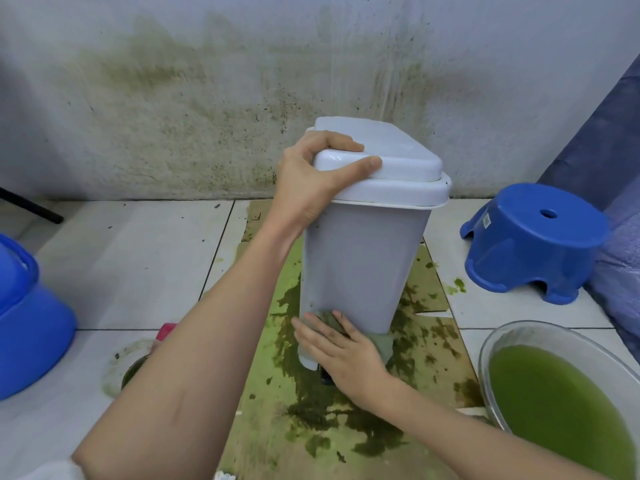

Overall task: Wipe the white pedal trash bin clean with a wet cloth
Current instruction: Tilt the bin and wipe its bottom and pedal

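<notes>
Fingers of the left hand (308,181) curl over the lid edge of the tall white plastic pedal trash bin (363,251), steadying it upright on stained cardboard (311,410). Below them, the right hand (341,355) presses a dirty greenish wet cloth (329,320) flat against the bin's lower front, fingers nearly straight. Uncleaned wall runs upward from there along the bin's vertical axis. No legible writing shows.

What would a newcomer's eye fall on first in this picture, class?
The white pedal bin stands centre on green-stained cardboard, left hand gripping its lid, right hand pressing a cloth low on its front. A basin of green water sits lower right.
</notes>
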### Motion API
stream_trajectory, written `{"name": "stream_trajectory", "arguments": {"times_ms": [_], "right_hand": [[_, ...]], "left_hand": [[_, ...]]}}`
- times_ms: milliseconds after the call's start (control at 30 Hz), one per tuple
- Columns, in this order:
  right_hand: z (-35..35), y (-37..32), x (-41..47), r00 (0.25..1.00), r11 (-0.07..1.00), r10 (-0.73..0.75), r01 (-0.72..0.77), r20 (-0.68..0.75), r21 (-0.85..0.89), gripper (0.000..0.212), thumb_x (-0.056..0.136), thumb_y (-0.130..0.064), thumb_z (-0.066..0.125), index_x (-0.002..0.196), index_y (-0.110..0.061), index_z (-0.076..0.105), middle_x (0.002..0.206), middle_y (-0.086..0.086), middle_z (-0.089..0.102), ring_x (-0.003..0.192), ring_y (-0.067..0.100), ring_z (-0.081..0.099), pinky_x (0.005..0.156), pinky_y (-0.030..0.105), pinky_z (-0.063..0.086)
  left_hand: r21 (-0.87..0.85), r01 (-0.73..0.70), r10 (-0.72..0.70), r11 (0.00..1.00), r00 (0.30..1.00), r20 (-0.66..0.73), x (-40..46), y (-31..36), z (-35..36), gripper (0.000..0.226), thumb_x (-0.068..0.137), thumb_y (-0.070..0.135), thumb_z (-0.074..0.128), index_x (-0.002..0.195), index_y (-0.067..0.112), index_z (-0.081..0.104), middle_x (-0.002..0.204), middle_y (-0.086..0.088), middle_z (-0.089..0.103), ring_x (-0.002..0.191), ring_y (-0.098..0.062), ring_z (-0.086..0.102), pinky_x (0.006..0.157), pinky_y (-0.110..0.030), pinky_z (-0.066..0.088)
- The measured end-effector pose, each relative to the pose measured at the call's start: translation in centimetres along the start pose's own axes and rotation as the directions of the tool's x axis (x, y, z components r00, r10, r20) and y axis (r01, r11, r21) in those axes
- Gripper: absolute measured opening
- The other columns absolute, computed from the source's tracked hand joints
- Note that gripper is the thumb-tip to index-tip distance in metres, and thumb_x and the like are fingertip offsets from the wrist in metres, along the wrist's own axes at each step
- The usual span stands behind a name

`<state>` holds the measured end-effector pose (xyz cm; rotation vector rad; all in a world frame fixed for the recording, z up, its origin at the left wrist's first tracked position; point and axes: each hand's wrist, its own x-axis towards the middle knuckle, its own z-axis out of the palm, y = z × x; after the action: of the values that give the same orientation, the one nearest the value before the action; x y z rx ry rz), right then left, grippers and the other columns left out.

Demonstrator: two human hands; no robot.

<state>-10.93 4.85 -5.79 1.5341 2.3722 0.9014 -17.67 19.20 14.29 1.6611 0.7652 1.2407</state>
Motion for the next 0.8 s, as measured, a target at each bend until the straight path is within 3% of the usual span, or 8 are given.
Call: {"name": "stream_trajectory", "arguments": {"times_ms": [133,233,300,367,467,600,700,800], "right_hand": [[-1.8,2.7,2.2,0.945,0.988,0.154,-0.138,-0.287,0.076,0.057,0.075,-0.014,0.064,0.131,-0.026,0.055,0.144,-0.01,0.042,0.14,0.012,0.028,0.116,0.042,-0.001],[-3.8,6.3,4.8,0.738,0.901,0.43,-0.389,-0.521,0.192,0.039,0.095,-0.016,0.046,0.132,-0.028,0.053,0.148,-0.008,0.036,0.146,0.024,0.0,0.115,0.048,0.002],[-4.2,7.0,5.9,0.651,0.839,0.526,-0.5,-0.547,0.213,0.036,0.099,-0.021,0.043,0.134,-0.029,0.051,0.149,-0.004,0.032,0.146,0.029,-0.001,0.116,0.051,0.001],[-3.5,5.9,5.9,0.686,0.852,0.518,-0.463,-0.511,0.242,0.044,0.088,-0.017,0.06,0.13,-0.024,0.056,0.148,-0.002,0.033,0.143,0.034,0.012,0.117,0.051,-0.001],[-1.6,1.7,4.1,0.896,0.948,0.305,-0.254,-0.324,0.191,0.059,0.059,-0.015,0.082,0.116,-0.021,0.067,0.147,-0.002,0.034,0.139,0.026,0.028,0.116,0.049,-0.002],[-0.7,0.0,2.0,0.96,0.979,0.182,-0.157,-0.213,0.128,0.053,0.064,-0.024,0.081,0.115,-0.025,0.068,0.148,-0.006,0.03,0.135,0.014,0.039,0.115,0.049,-0.004],[-1.7,3.3,2.6,0.831,0.949,0.314,-0.272,-0.46,0.158,0.036,0.085,-0.016,0.064,0.12,-0.028,0.064,0.145,-0.007,0.042,0.138,0.023,0.033,0.112,0.051,0.012],[-4.0,8.0,4.4,0.563,0.856,0.499,-0.441,-0.659,0.271,0.03,0.098,-0.016,0.049,0.113,-0.033,0.068,0.12,-0.004,0.047,0.118,0.022,0.043,0.097,0.041,0.031]], "left_hand": [[-0.015,0.0,0.0,1.0,1.0,0.015,0.0,0.0,-0.1,0.021,0.059,0.038,0.086,0.072,0.031,0.072,0.099,0.015,0.068,0.097,0.003,0.062,0.08,-0.012,0.043],[-0.028,-0.008,0.008,1.0,1.0,0.009,0.0,0.3,0.4,0.02,0.061,0.033,0.086,0.074,0.028,0.072,0.097,0.013,0.068,0.096,0.002,0.061,0.079,-0.009,0.042],[-0.021,-0.007,0.007,1.0,1.0,0.012,0.1,0.5,0.9,0.02,0.062,0.033,0.086,0.073,0.028,0.071,0.099,0.01,0.068,0.098,-0.001,0.061,0.082,-0.011,0.043],[-0.011,0.006,-0.006,1.0,1.0,0.009,0.2,0.8,1.3,0.02,0.061,0.034,0.086,0.073,0.028,0.071,0.1,0.009,0.069,0.098,-0.003,0.061,0.085,-0.017,0.045],[0.02,0.013,-0.014,1.0,1.0,0.026,0.1,1.0,1.6,0.021,0.059,0.037,0.086,0.072,0.03,0.071,0.1,0.01,0.069,0.096,-0.002,0.062,0.087,-0.022,0.049],[0.001,0.018,-0.018,1.0,1.0,0.003,-0.1,0.7,1.0,0.019,0.061,0.035,0.086,0.073,0.03,0.071,0.097,0.014,0.067,0.093,0.002,0.061,0.08,-0.014,0.047],[-0.005,0.025,-0.025,1.0,0.999,-0.03,0.0,0.5,0.2,0.02,0.062,0.036,0.086,0.074,0.03,0.071,0.097,0.015,0.067,0.094,0.003,0.061,0.081,-0.015,0.046],[-0.006,0.002,-0.002,1.0,1.0,-0.027,-0.2,0.3,0.2,0.022,0.062,0.036,0.085,0.076,0.027,0.072,0.1,0.009,0.068,0.095,0.0,0.062,0.085,-0.018,0.047]]}}
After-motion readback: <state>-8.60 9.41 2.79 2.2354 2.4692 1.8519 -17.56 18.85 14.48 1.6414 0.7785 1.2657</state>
